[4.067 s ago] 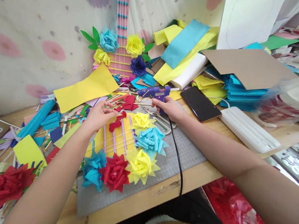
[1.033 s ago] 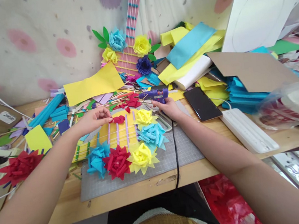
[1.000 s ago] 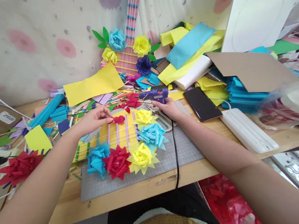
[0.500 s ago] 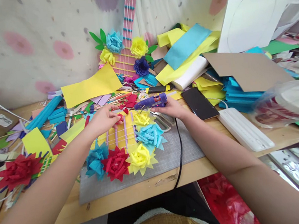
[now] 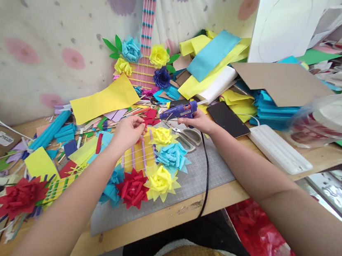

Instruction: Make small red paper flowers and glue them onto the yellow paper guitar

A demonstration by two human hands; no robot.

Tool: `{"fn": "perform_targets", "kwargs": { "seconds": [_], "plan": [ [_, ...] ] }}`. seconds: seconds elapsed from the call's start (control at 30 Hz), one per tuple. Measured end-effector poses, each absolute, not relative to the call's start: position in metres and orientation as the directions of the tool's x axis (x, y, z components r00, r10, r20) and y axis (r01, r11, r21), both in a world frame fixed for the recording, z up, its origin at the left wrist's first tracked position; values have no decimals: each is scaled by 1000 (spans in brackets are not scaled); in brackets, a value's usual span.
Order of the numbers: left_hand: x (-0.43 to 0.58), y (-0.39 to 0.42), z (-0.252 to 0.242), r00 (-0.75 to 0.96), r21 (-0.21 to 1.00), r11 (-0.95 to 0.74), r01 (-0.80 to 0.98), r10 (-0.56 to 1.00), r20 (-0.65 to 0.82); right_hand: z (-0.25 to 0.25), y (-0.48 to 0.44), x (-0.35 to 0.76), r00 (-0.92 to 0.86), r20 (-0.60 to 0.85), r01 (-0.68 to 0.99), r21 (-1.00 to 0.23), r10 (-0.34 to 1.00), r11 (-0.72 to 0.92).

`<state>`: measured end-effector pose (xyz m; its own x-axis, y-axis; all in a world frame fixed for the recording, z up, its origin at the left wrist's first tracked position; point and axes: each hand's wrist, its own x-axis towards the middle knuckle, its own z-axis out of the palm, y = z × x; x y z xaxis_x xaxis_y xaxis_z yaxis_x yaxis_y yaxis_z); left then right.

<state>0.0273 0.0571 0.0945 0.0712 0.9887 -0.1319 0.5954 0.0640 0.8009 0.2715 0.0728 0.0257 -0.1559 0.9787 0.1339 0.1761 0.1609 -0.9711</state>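
My right hand (image 5: pixel 197 121) is wrapped round the handle of a purple hot glue gun (image 5: pixel 177 111), its nozzle pointing left toward my other hand. A glue stick (image 5: pixel 203 102) pokes from its back, and a black cord (image 5: pixel 207 177) runs down over the table edge. My left hand (image 5: pixel 129 131) is closed in a pinch on a small piece of red paper (image 5: pixel 144 125), mostly hidden by the fingers. Below lies a yellow paper guitar body (image 5: pixel 137 156) with purple strips and white strings. Around it sit a red paper flower (image 5: pixel 132 188), a yellow paper flower (image 5: pixel 161 180) and a blue paper flower (image 5: pixel 173 156).
The guitar lies on a grey cutting mat (image 5: pixel 207 173). Scissors (image 5: pixel 187 137) rest right of it, then a phone (image 5: pixel 227 119) and a white power strip (image 5: pixel 280 148). A pink paper guitar (image 5: pixel 143 71) leans at the back. Paper scraps and sheets (image 5: pixel 105 98) crowd the table.
The glue gun has shifted slightly right and up, away from my left hand. My left hand has moved a little right and up, and the scissors show more.
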Motion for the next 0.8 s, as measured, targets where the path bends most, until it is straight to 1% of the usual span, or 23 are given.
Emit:
{"fn": "perform_targets", "kwargs": {
  "seconds": [0.13, 0.23, 0.43, 0.57, 0.7, 0.8],
  "plan": [
    [27, 57, 88, 138, 790, 117, 602, 959, -247, 25, 74, 276, -215, 125, 182, -969, 969, 165],
    [24, 54, 81, 127, 782, 127, 611, 959, -255, 19, 77, 277, -238, 134, 200, -962, 962, 184],
    [26, 47, 75, 105, 804, 96, 587, 976, -193, 19, 76, 275, -291, 158, 174, -961, 943, 215],
    [32, 45, 80, 81, 788, 68, 612, 986, -148, 24, 75, 274, -265, 142, 201, -959, 954, 199],
    [37, 47, 80, 54, 793, 21, 609, 996, -67, 25, 76, 275, -190, 171, 178, -962, 967, 205],
    [41, 49, 78, 53, 767, -9, 642, 998, -33, 24, 78, 279, -212, 136, 178, -968, 968, 175]
  ]
}}
